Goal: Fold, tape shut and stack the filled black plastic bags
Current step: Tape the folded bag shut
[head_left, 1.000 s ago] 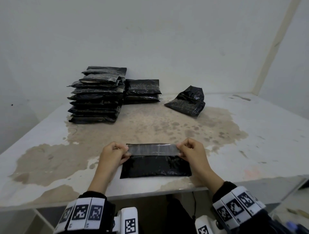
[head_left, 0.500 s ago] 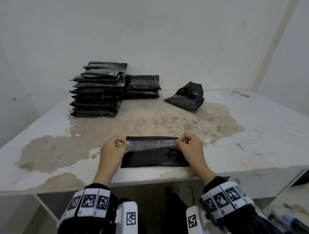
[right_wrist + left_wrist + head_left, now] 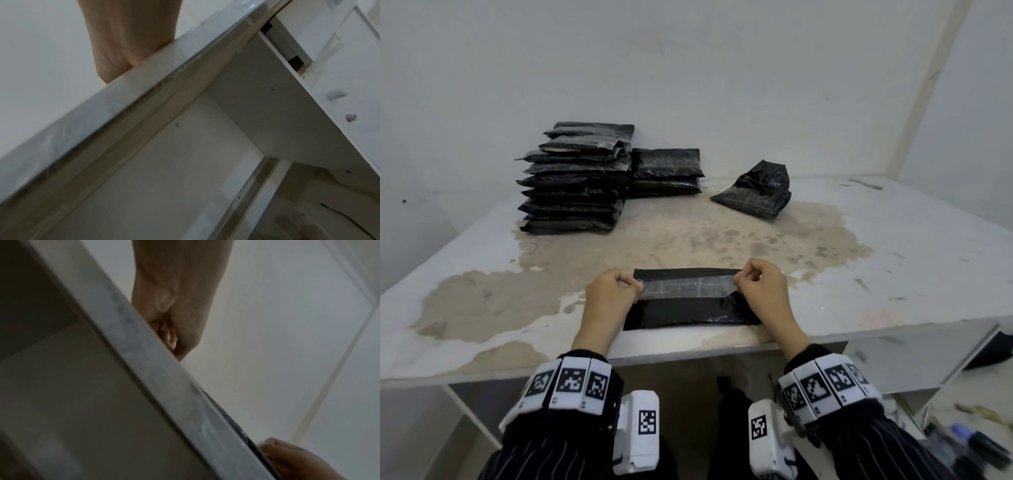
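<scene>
Lowered since before, the tape strip [image 3: 686, 287], pinched taut between left hand [image 3: 610, 295] and right hand [image 3: 761, 288], runs left-right just above the folded bag [image 3: 688, 310], both hands equally near

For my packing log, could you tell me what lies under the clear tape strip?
Under the clear tape strip, pinched by the left hand and right hand, lies a folded black bag on the table. Its contents are hidden.

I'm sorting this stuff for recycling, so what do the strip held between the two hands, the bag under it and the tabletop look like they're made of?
Strip: clear, glossy plastic tape; the black shows through it.
Bag: thin black plastic film, shiny, with creases.
Tabletop: probably a board with a white coating; brown patches show where the coating has worn off.
</scene>
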